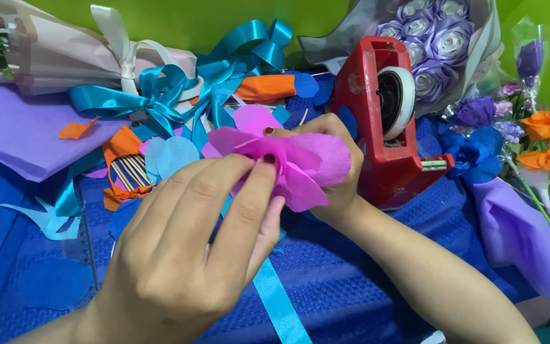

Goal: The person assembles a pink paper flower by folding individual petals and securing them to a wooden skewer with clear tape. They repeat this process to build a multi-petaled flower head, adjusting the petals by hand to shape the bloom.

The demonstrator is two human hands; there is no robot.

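A pink crepe paper flower is held in front of me by both hands. My left hand is in the foreground and pinches the flower's left petals between thumb and fingers. My right hand wraps around the flower's right side from behind, its fingers curled over the paper. The flower's base is hidden inside my hands.
A red tape dispenser stands just right of my right hand. Teal ribbon, orange and blue paper scraps and wooden sticks lie at the back left. Bouquets of purple roses and orange and blue paper flowers sit at the right. A blue cloth covers the table.
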